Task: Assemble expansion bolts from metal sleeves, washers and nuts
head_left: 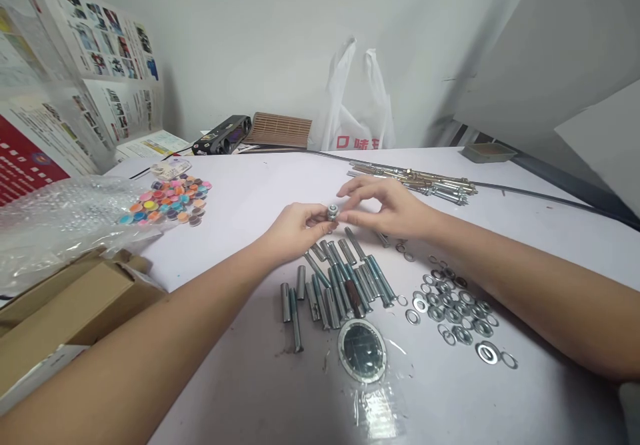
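My left hand [301,230] pinches a small metal bolt piece [333,212], held upright with a nut or washer at its top. Close on its right is my right hand [377,206], thumb near the piece and the other fingers apart; whether it grips anything is unclear. Below both hands lie several metal sleeves and bolts [353,291] in a loose group. Many washers and nuts [453,308] are scattered under my right forearm. Assembled long bolts [420,181] rest in a pile behind my right hand.
A round dark disc [363,350] lies near the front. Left are colourful discs [170,199], bubble wrap [65,218] and a cardboard box [85,305]. Behind stand a white plastic bag [357,108], a bamboo mat [280,129] and a black device [223,135]. A small tray [487,152] sits back right.
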A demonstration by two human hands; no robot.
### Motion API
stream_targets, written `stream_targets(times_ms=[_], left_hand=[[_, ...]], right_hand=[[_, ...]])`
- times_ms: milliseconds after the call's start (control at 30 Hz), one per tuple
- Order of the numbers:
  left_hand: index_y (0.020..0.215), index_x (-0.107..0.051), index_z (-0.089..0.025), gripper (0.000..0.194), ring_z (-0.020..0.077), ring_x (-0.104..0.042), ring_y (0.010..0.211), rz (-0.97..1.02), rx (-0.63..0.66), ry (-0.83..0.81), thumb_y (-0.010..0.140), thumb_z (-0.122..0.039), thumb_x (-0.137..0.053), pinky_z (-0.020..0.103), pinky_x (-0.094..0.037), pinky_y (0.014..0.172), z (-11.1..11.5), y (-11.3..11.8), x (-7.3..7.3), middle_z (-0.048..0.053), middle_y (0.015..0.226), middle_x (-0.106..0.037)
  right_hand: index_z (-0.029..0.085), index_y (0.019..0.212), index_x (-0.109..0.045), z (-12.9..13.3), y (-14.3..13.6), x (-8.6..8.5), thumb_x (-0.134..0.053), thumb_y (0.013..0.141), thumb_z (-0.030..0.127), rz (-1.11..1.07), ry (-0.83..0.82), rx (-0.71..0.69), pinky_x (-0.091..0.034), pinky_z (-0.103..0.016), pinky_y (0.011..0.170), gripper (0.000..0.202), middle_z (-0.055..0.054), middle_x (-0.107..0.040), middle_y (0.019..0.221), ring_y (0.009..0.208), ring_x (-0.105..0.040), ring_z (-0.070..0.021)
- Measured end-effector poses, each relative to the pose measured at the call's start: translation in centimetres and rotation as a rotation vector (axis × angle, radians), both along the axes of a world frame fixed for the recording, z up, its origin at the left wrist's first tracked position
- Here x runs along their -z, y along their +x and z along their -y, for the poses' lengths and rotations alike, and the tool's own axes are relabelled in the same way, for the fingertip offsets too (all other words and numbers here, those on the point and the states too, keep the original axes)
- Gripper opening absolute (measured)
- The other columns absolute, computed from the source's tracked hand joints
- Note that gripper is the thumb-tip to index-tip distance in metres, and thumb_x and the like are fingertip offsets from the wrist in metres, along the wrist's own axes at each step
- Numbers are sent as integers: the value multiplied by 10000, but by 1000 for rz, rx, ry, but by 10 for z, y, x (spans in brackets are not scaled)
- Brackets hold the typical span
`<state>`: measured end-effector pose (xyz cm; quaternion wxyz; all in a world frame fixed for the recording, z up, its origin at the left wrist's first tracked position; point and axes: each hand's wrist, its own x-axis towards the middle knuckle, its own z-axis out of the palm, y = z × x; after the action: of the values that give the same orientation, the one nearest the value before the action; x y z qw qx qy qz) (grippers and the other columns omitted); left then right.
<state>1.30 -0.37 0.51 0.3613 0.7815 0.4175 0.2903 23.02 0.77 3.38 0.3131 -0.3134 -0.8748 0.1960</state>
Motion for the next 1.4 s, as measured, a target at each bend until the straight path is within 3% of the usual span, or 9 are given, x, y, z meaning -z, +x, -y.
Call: stream_targets(times_ms=[67,200,300,400,500,633,833,1000,1400], left_hand=[[835,-685,-154,157,138,-560,714,1,8,5,849,-276,-588,269,-418,691,-1,-1,1,11,765,-661],[746,-647,-151,175,122,-538,645,4,-2,-5,848,-280,-587,257,-407,644,-1,0,1,-4,686,-621],[809,-680,-152,166,135,-566,683,9,-4,-15,843,-290,-595,265,-422,666,-1,-1,2,7,722,-648],[868,-704,-161,176,149,-591,739,0,12,-12,844,-298,-597,278,-435,707,-2,-2,3,21,788,-683],[843,-694,-164,170,144,-591,715,-2,9,-12,844,-306,-600,281,-439,704,-3,-2,5,16,775,-681],[843,-690,-165,164,153,-606,743,10,6,25,845,-300,-597,291,-453,723,-5,-2,8,20,788,-686],[939,-708,-157,192,178,-633,824,12,16,52,842,-287,-604,309,-472,766,-5,-1,10,39,863,-710],[923,-714,-177,165,153,-607,769,-5,20,79,843,-228,-579,287,-452,749,0,2,4,10,830,-705],[897,-702,-200,223,162,-584,750,-102,53,172,879,-206,-479,297,-429,712,4,2,3,10,807,-680]], right_hand=[[211,831,-727,1,1,2,-666,836,406,-81,2,61,-470,-426,905,204,-70,-695,1020,966,-628,-228],[221,1260,-627,5,-3,4,-670,831,376,4,13,12,-444,-452,980,458,-110,-614,1277,1169,-560,-263],[214,910,-758,7,-3,1,-616,872,348,-28,3,11,-445,-445,974,199,-94,-648,1196,1116,-591,-249],[191,549,-640,6,1,-2,-560,903,304,-191,-28,106,-504,-391,819,380,-57,-698,879,845,-648,-193],[205,854,-717,5,0,0,-590,874,266,-143,-23,109,-502,-404,844,143,-52,-713,955,901,-644,-212],[223,1213,-645,5,-8,5,-557,881,195,20,66,-18,-456,-431,968,344,-82,-659,1186,1098,-588,-230],[194,1116,-676,8,-11,1,-488,913,177,169,197,-49,-451,-420,927,277,-112,-655,1080,1024,-572,-235],[155,940,-651,14,-15,-2,-477,935,306,305,293,77,-437,-390,810,231,-108,-667,900,879,-543,-242],[185,636,-513,20,-28,-2,-377,927,347,547,181,322,-262,-313,529,360,-50,-513,561,537,-393,-156]])
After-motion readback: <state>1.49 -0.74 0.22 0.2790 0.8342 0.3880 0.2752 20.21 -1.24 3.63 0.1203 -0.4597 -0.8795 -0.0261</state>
